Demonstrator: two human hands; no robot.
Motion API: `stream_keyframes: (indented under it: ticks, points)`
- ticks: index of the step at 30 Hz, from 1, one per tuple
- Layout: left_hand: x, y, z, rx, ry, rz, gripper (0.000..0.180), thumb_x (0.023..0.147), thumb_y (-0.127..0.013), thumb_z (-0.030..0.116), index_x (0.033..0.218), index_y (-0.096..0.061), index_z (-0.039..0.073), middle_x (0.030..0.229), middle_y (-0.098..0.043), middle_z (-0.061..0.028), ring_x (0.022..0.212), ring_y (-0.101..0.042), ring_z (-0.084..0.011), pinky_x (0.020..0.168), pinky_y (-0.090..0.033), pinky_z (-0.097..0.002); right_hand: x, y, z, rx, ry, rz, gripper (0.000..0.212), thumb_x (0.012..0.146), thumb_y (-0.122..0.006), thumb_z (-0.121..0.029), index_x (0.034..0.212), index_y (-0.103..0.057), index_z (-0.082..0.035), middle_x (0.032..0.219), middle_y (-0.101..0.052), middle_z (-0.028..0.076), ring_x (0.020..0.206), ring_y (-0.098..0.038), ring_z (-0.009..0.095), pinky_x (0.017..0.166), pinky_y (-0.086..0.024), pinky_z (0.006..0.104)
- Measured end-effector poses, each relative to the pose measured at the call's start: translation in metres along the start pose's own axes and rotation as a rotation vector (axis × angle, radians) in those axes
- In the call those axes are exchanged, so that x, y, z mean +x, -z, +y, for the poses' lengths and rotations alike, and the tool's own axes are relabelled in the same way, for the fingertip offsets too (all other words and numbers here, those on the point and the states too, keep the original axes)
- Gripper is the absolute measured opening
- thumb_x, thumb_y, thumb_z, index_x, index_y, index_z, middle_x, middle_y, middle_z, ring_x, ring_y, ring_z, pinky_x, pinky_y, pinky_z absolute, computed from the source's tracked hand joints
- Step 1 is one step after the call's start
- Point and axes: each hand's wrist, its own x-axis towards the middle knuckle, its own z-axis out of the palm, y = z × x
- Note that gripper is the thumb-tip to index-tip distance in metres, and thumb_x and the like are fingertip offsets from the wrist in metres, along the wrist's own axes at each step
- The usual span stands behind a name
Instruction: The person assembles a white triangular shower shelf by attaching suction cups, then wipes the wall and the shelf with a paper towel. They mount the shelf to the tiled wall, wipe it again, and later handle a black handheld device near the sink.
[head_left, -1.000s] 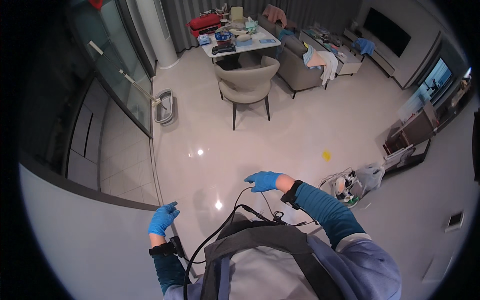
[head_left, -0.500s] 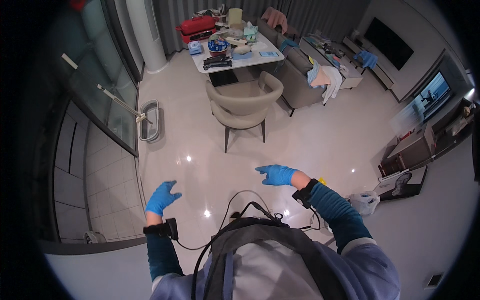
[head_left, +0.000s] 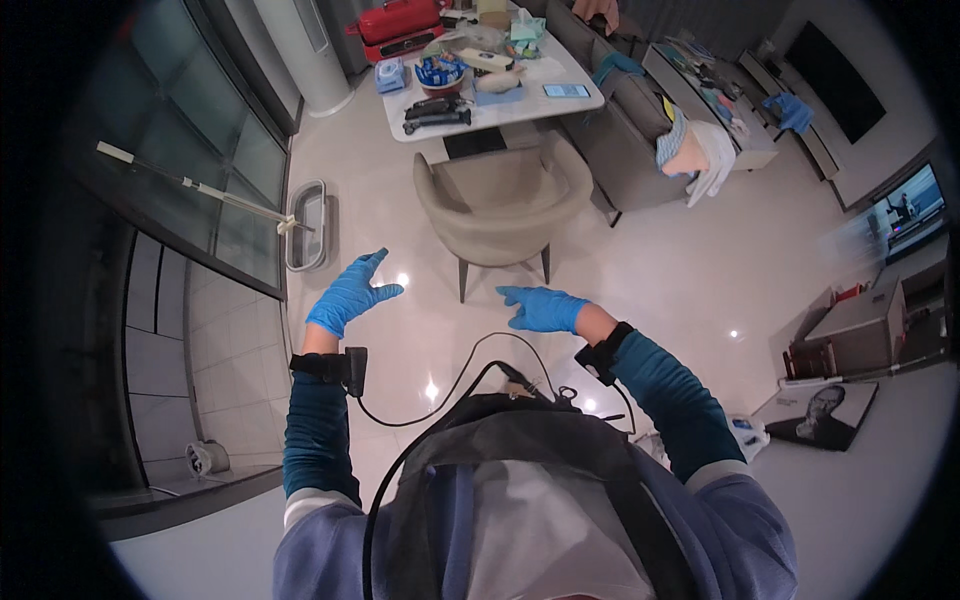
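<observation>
**Both gloved hands raised, empty, before the beige chair**

Nearest to the hands: a beige armchair, standing on the glossy pale floor just ahead, its curved back turned toward the hands. Not touched by either hand.

Left hand in a blue glove, lifted in the air with the forearm nearly upright, palm turned inward, fingers spread and slightly curled, holding nothing. A black strap with a small device around the left wrist, a black cable running from it down to the chest.

Right hand also in a blue glove, held flat and palm down, pointing to the left, fingers loosely apart, holding nothing. A black band on the right wrist, dark teal sleeve behind it.

Beyond the chair, a white tabletop crowded with small items: a bowl, a phone, dark tools. A red case farther behind. At the left, a glass door with a long pole leaning across it. At the right, a grey sofa with clothes lying on it.
</observation>
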Motion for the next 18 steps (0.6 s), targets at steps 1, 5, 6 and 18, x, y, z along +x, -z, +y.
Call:
stream_keyframes:
  ticks: [1, 5, 6, 18]
  points:
    - [0.012, 0.002, 0.002, 0.071, -0.016, 0.038, 0.083, 0.078, -0.067, 0.052, 0.140, -0.038, 0.005, 0.134, -0.046, -0.0242, 0.122, -0.048, -0.0373, 0.101, -0.040, -0.0408, 0.012, 0.014, 0.003, -0.015, 0.024, -0.004, 0.068, 0.084, -0.063, -0.027, 0.143, -0.033, -0.010, 0.124, -0.057, 0.016, 0.100, -0.062, 0.031, 0.091, -0.047, 0.0382]
    - [0.047, 0.014, 0.006, 0.142, 0.025, 0.098, 0.081, 0.080, -0.067, 0.050, 0.139, -0.037, 0.003, 0.135, -0.045, -0.0239, 0.125, -0.045, -0.0363, 0.103, -0.039, -0.0388, 0.061, 0.046, 0.002, -0.076, 0.076, -0.003, 0.067, 0.084, -0.061, -0.028, 0.142, -0.033, -0.009, 0.128, -0.055, 0.016, 0.106, -0.060, 0.032, 0.093, -0.047, 0.0396]
    - [0.053, 0.018, 0.006, 0.120, 0.016, 0.095, 0.081, 0.080, -0.067, 0.049, 0.139, -0.037, 0.003, 0.135, -0.045, -0.0240, 0.125, -0.044, -0.0361, 0.103, -0.039, -0.0387, 0.074, 0.053, 0.000, -0.118, 0.069, -0.001, 0.067, 0.084, -0.061, -0.029, 0.142, -0.033, -0.008, 0.129, -0.054, 0.017, 0.108, -0.059, 0.033, 0.093, -0.046, 0.0402]
    - [0.152, 0.060, -0.045, 0.061, 0.069, 0.054, 0.073, 0.082, -0.069, 0.032, 0.141, -0.036, 0.007, 0.136, -0.046, -0.0206, 0.124, -0.046, -0.0346, 0.103, -0.039, -0.0389, 0.237, 0.134, -0.026, 0.081, 0.016, 0.105, 0.075, 0.083, -0.059, -0.032, 0.144, -0.027, -0.003, 0.141, -0.040, 0.022, 0.126, -0.044, 0.035, 0.105, -0.036, 0.0392]
